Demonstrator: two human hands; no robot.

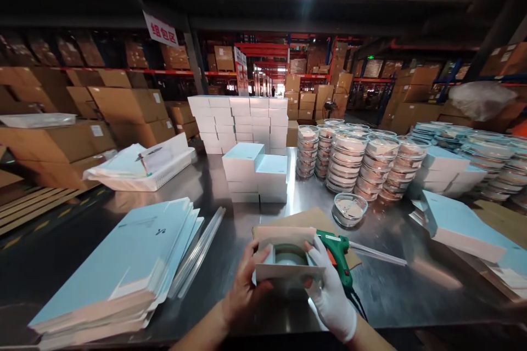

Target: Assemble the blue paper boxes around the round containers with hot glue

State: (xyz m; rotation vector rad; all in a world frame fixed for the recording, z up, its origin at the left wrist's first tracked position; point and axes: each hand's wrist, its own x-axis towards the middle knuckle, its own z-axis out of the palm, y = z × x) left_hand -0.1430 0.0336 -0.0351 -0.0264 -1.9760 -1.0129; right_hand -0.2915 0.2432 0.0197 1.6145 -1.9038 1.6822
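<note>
My bare left hand (244, 288) and my white-gloved right hand (329, 290) both grip a small open box (288, 263), white outside with a pale blue inside, at the near edge of the steel table (230, 197). A round clear container sits inside the box. A green hot-glue gun (338, 255) with a glue stick poking out to the right lies just behind my right hand on a piece of brown cardboard (304, 219).
A fan of flat pale blue box blanks (123, 263) lies left, clear glue sticks (197, 252) beside it. Finished blue boxes (255, 173) stand at centre, white boxes (242, 120) behind. Stacked round lidded containers (354, 162) fill the right; one (349, 209) sits alone. More boxes (457, 225) right.
</note>
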